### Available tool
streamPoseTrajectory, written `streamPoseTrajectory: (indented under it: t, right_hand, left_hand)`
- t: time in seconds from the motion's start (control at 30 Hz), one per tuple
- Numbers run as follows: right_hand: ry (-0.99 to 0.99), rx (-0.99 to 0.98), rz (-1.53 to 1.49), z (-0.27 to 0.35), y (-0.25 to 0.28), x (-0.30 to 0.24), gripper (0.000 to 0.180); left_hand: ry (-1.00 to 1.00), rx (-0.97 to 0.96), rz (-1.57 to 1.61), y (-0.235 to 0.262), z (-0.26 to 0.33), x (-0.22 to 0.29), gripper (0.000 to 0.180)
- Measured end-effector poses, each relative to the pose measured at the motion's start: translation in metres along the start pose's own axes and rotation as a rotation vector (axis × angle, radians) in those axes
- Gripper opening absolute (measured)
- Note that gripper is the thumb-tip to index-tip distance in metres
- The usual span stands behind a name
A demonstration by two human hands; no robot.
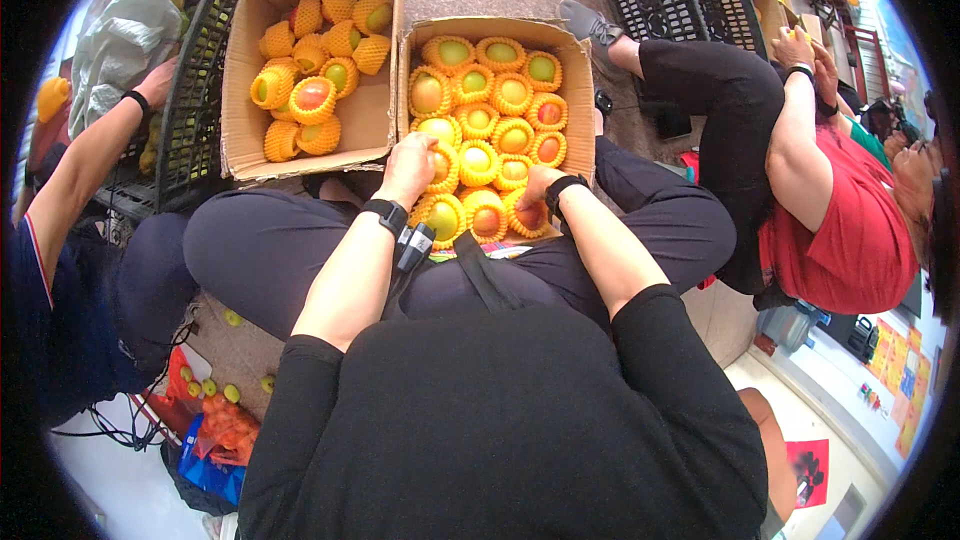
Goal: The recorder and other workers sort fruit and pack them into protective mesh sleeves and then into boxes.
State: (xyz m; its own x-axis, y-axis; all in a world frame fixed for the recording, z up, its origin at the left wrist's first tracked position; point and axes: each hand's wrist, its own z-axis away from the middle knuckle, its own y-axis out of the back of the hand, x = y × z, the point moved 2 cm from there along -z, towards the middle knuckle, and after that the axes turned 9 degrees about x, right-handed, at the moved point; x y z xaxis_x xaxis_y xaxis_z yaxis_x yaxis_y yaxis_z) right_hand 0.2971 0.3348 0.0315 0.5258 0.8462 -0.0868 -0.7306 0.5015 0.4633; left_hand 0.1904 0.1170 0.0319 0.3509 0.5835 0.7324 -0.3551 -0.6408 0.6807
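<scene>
Net-sleeved fruit [478, 162], round and yellow-green to orange-red in orange foam mesh, fills the cardboard box [585, 60] resting against the seated person's knees; rows run tight from the far wall to the near edge. Left hand [410, 165] lies curled over one fruit by the left wall, about mid-row, fingers closed on its netting. Right hand [538, 185] sits low at the near right corner, knuckles up, pressed among the front fruits; whether it grips one or only steadies the row cannot be told. Hands apart, each on its own spot. Judgement: the work in hand is seating fruit into the last gaps. To do it well, keep the net pulled fully round each piece, set it down opening up like its neighbours, and ease it in rather than force it, since the rows are already snug and the skin will likely bruise. Hold the adjoining fruit with the other hand so the row does not shift. A second cardboard box [240, 125], partly filled with loosely heaped netted fruit, stands just beside on the left. Other people's arms work at black plastic crates [195, 90] on either side.
</scene>
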Motion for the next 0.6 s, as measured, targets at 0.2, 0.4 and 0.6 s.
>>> streamPoseTrajectory:
  t: [0.2,0.4,0.6]
  right_hand:
    - [0.181,0.125,0.002,-0.007,0.013,-0.019,0.051]
    - [0.258,0.41,-0.098,-0.02,0.005,-0.019,0.041]
    - [0.359,0.53,-0.313,0.008,0.01,-0.045,0.037]
  left_hand:
    - [0.046,0.092,0.083,0.009,-0.001,-0.006,0.019]
    - [0.295,0.251,0.283,0.022,-0.013,-0.012,0.016]
    - [0.425,0.365,0.409,0.032,-0.021,-0.03,0.015]
